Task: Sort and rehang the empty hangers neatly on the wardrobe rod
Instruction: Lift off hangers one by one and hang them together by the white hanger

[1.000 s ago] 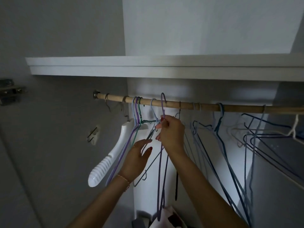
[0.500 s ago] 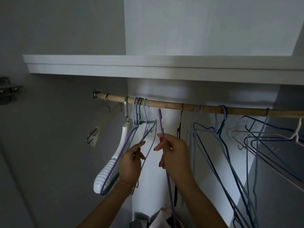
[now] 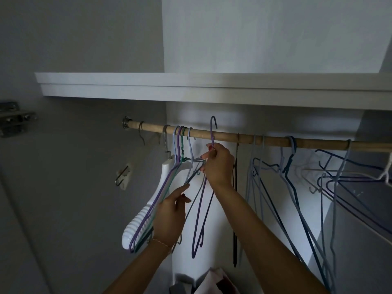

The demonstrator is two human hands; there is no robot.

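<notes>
Inside a dim wardrobe, two bare arms reach up toward a wooden rod (image 3: 224,137) that runs across just above the hands. The right hand (image 3: 218,164) pinches the neck of a purple wire hanger (image 3: 201,209) between thumb and curled fingers, its hook raised above the rod and not resting on it. The left hand (image 3: 169,217), lower and to the left, has its fingers stretched out, the fingertips touching the wire of a pale hanger hooked on the rod. Left of both hands hang a cluster of thin wire hangers (image 3: 157,200) and a white plastic hanger (image 3: 146,211). To the right of the right hand, more blue and pale wire hangers (image 3: 297,187) hang unevenly. A white shelf (image 3: 191,87) sits above everything
</notes>
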